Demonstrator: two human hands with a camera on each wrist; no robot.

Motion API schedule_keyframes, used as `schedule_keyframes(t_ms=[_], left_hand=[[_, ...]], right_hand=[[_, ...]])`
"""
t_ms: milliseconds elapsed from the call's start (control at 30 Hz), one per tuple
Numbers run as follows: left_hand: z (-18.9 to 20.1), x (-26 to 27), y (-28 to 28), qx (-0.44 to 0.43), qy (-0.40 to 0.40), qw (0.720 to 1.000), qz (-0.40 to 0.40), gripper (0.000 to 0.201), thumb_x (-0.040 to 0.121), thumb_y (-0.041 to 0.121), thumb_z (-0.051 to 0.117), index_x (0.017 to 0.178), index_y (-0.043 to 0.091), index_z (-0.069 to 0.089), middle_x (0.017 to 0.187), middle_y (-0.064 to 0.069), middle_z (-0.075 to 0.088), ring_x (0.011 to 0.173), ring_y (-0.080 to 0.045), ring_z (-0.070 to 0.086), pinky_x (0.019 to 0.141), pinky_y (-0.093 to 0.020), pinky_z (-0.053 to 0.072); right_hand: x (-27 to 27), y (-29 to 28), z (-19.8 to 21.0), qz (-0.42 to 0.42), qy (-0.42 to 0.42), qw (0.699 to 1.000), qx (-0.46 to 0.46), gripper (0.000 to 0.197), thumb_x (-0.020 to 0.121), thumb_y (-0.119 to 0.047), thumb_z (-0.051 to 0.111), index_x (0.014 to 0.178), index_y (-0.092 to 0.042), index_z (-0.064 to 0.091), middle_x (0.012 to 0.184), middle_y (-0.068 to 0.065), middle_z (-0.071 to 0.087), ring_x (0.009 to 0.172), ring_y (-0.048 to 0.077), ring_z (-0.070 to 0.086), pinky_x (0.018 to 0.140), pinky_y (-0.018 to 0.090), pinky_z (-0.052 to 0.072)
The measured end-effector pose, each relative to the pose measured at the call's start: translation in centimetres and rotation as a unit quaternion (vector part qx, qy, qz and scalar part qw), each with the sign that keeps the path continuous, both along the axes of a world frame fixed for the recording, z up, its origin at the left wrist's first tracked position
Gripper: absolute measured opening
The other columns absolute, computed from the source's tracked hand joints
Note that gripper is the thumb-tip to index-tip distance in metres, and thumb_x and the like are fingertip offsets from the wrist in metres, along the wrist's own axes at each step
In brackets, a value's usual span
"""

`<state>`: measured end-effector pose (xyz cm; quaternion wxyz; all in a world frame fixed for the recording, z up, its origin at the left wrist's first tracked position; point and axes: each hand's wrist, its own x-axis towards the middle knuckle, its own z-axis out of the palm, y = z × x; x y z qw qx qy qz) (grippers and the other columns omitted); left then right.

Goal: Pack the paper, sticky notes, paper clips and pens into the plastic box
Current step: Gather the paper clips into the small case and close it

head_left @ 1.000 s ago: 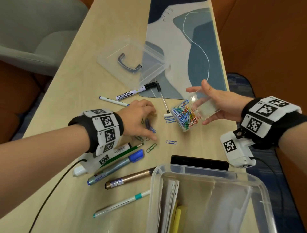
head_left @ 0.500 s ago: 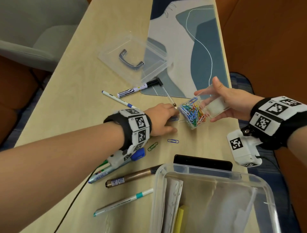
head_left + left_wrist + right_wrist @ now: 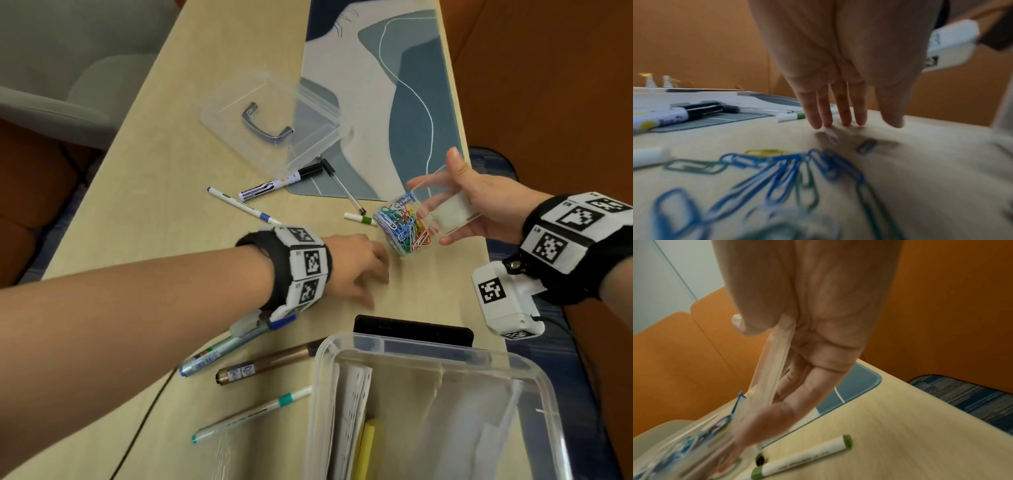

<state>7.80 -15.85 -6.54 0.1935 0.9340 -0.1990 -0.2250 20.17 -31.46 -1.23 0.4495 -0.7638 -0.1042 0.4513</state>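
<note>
My right hand point(image 3: 476, 202) grips a small clear case point(image 3: 411, 226) of coloured paper clips, tilted with its mouth low toward my left hand. My left hand point(image 3: 356, 270) lies flat on the table just left of the case, fingers point(image 3: 838, 110) straight, with loose blue and green clips point(image 3: 787, 165) under the palm. The plastic box point(image 3: 428, 346) stands near me holding paper point(image 3: 352, 411) and yellow sticky notes point(image 3: 368, 445). Pens lie loose: a bronze marker point(image 3: 267, 365), a teal pen point(image 3: 253, 416), a black-capped marker point(image 3: 281, 181), and a green-capped pen point(image 3: 359, 218) by the case.
The box's clear lid point(image 3: 270, 120) with a dark handle lies at the back, half on a blue-and-white desk mat point(image 3: 376, 85). A black phone point(image 3: 411, 332) lies behind the box. A grey chair point(image 3: 68, 68) stands at the left. The table's right edge runs under my right wrist.
My left hand has slid right across the table to the case's mouth, and the loose clips seen on the table earlier are now under it. My right hand keeps the case tilted.
</note>
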Motion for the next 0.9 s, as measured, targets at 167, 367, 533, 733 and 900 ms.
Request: schedule_keyframes(t_ms=[167,367,533,733,900], left_hand=[[0.6,-2.2,3.4,0.024,0.042,0.999,-0.016,0.027,0.083,0.011,0.060,0.108,0.013,0.068,0.124,-0.003,0.056,0.118,-0.019,0.045,0.097,-0.028,0.039],[2.2,-3.5,7.2,0.037,0.011,0.975,0.220,0.064,0.066,0.039,0.078,0.123,0.022,0.054,0.123,-0.006,0.050,0.116,-0.022,0.047,0.102,-0.025,0.036],[0.8,-5.5,6.5,0.066,0.067,0.959,0.267,0.097,0.051,0.053,0.082,0.134,0.033,0.037,0.129,-0.002,0.034,0.116,-0.023,0.036,0.104,-0.032,0.034],[-0.5,-4.8,4.5,-0.005,0.060,0.968,0.244,0.071,0.060,0.034,0.082,0.123,0.027,0.051,0.126,-0.004,0.037,0.111,-0.026,0.045,0.102,-0.033,0.039],[-0.4,-4.5,4.9,-0.025,0.054,0.977,0.206,0.029,0.080,0.017,0.068,0.108,0.012,0.064,0.118,-0.006,0.049,0.089,-0.013,0.047,0.079,-0.015,0.034]], right_hand=[[0.0,0.0,0.0,0.011,0.002,1.000,-0.005,0.063,0.081,-0.068,0.024,0.110,-0.027,0.063,0.093,0.012,0.067,0.072,0.018,0.069,0.052,0.028,0.058],[-0.4,0.8,-0.1,0.035,0.007,0.999,-0.014,0.072,0.073,-0.069,0.027,0.118,-0.024,0.061,0.098,0.014,0.064,0.071,0.017,0.070,0.055,0.030,0.060],[-1.3,2.0,-0.1,0.040,0.001,0.999,-0.023,0.057,0.087,-0.063,0.022,0.104,-0.029,0.064,0.089,0.010,0.062,0.072,0.020,0.065,0.055,0.030,0.059],[-1.6,2.7,0.0,0.052,-0.001,0.998,-0.037,0.056,0.088,-0.062,0.021,0.105,-0.029,0.063,0.089,0.009,0.061,0.073,0.020,0.061,0.056,0.030,0.059],[-1.6,2.6,0.0,0.055,0.002,0.998,-0.042,0.054,0.089,-0.061,0.021,0.104,-0.030,0.063,0.083,0.006,0.059,0.068,0.017,0.060,0.056,0.030,0.058]])
